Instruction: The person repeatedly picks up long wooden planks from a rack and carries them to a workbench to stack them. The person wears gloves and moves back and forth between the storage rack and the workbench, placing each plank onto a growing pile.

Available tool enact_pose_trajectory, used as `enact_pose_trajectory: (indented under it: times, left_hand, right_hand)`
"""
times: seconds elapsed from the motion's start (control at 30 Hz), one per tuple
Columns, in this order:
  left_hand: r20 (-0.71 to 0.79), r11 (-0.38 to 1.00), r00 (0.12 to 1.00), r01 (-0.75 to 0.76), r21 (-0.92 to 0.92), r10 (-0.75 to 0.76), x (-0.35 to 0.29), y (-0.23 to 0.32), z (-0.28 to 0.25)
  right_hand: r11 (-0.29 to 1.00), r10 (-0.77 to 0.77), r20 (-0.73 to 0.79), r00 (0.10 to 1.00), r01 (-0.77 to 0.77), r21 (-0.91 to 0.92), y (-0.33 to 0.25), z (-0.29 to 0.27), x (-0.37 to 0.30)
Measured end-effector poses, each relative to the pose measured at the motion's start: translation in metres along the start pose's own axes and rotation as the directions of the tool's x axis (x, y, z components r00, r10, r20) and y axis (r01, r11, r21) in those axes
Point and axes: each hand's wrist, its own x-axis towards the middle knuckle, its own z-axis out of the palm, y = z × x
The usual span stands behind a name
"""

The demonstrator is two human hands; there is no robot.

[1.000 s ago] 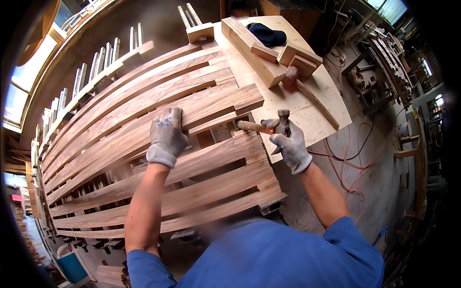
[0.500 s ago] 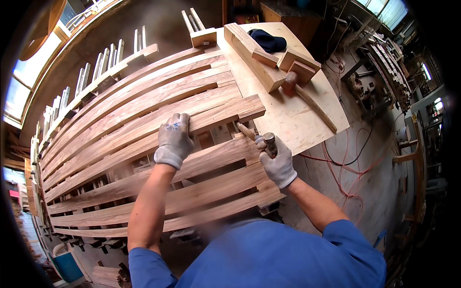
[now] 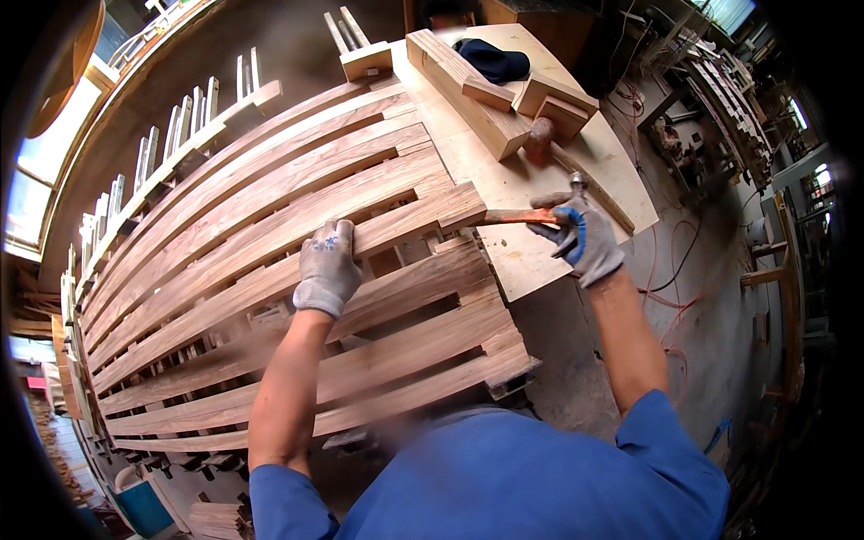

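My left hand (image 3: 328, 261), in a pale work glove, rests with bent fingers on a long wooden slat (image 3: 396, 227) that stands above its neighbours. My gloved right hand (image 3: 583, 236) is at the right, past that slat's end block. It grips a hammer (image 3: 529, 216) close to the metal head, which sticks up above the fingers. The orange-brown handle points left, its tip by the slat's end; whether they touch I cannot tell. Below the raised slat, a gap shows the frame parts, beside another wide slat (image 3: 405, 281).
A pale plywood sheet (image 3: 517, 270) carries a thick beam (image 3: 463, 90), wood blocks (image 3: 562, 115), a dark cap (image 3: 490, 61) and a wooden mallet (image 3: 540, 135). Upright clamp bars (image 3: 196, 108) line the far edge. Red hoses (image 3: 679, 315) lie on the floor at right.
My right hand has moved up and right, away from the gap by the slat ends, carrying the hammer. Its handle now lies beside the raised slat's end. My left hand stays on the slat.
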Motion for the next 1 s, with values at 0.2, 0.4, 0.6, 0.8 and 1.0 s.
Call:
enact_pose_trajectory:
  times: [0.2,0.4,0.6,0.8,1.0]
  left_hand:
    - [0.149,1.0,0.989,-0.006,-0.009,0.008,-0.001,-0.009,0.031]
    - [0.203,0.999,0.979,0.014,-0.037,-0.006,0.002,-0.007,0.038]
    - [0.136,0.999,0.991,-0.005,0.039,0.0,-0.002,-0.01,0.051]
    - [0.2,0.988,0.978,0.024,0.15,-0.054,-0.006,-0.013,0.051]
    - [0.168,0.99,0.981,0.074,0.117,-0.093,-0.014,-0.015,0.056]
  right_hand:
    - [0.999,-0.016,-0.178,0.984,0.021,0.027,-0.018,-0.059,-0.013]
    - [0.996,0.007,-0.147,0.989,0.006,0.086,-0.001,-0.082,-0.02]
    - [0.993,-0.073,-0.236,0.969,0.092,0.071,0.009,-0.108,-0.014]
    - [0.991,-0.072,-0.23,0.971,0.096,0.095,0.009,-0.126,-0.016]
    - [0.992,-0.061,-0.247,0.967,0.086,0.092,0.014,-0.136,-0.015]
